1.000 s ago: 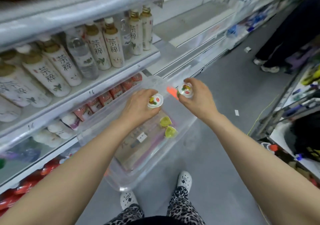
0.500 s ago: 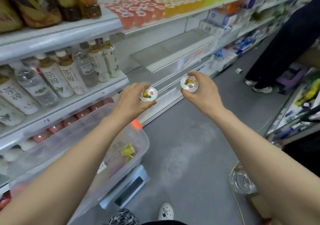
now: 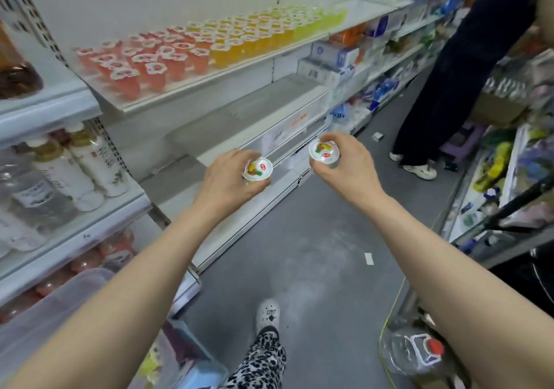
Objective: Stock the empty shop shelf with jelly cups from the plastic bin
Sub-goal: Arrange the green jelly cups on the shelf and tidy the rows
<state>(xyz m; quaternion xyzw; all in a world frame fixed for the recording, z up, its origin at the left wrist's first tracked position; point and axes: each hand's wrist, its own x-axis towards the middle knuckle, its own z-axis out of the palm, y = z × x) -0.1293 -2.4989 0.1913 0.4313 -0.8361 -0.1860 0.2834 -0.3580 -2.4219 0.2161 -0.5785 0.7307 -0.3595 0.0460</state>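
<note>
Shop shelving lined the left side of a narrow aisle with a grey floor (image 3: 299, 253), and a second person (image 3: 443, 83) stood further down it. One upper shelf carried packed rows of red, orange and yellow sealed cups (image 3: 209, 47). Beneath it lay the empty shelf (image 3: 248, 119), pale and bare. Tea bottles (image 3: 90, 161) stood in the nearer bay to the left, and the clear plastic bin (image 3: 45, 307) sat low at the left edge, well apart from the empty shelf.

The left hand (image 3: 221, 179) gripped a jelly cup (image 3: 258, 170) from the side, fingers curled round its wall and the printed foil lid facing up. The right hand (image 3: 344, 164) gripped a second jelly cup (image 3: 324, 151) the same way. Both cups were upright in the air, near each other but not touching, out in front of the empty shelf and short of its front edge.

The step in hand looked like the carry to the shelf, and the placing carried most of the risk. Setting down two small cups at once left neither hand free to steady the other, so a hurried release could tip one over. A cup set too near the front edge could fall to the floor. A hard squeeze might strain the foil seal. Underfoot on the right, a yellow cord (image 3: 392, 304) and a clear water jug (image 3: 416, 352) could catch a foot while the eyes were on the shelf.
</note>
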